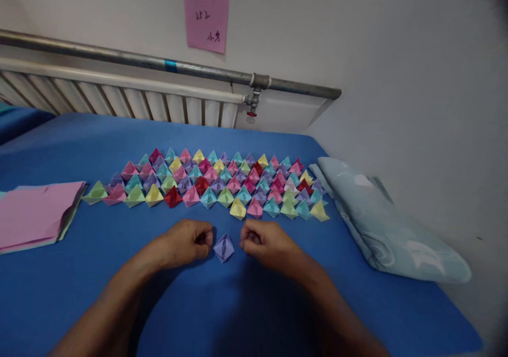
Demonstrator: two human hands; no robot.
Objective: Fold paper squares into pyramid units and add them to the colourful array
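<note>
A small purple folded paper piece (224, 248) lies on the blue surface (190, 309) between my two hands. Just to its left is my left hand (190, 242), its fingers curled together, with nothing visible in them. My right hand (265, 242) is a short way to the right of the piece, fingers curled with a small gap inside and nothing seen in it. Beyond the hands, several rows of folded paper boats in many colours stand close together; a yellow one (238, 208) and a pink one (254, 208) are in the front row.
At the left lies a stack of pink paper (37, 214) with green sheets below. A folded light-blue cloth (389, 224) rests on the right. Behind are a white radiator (143, 103), a metal pipe (130, 60) and a pink note (206, 18) on the wall.
</note>
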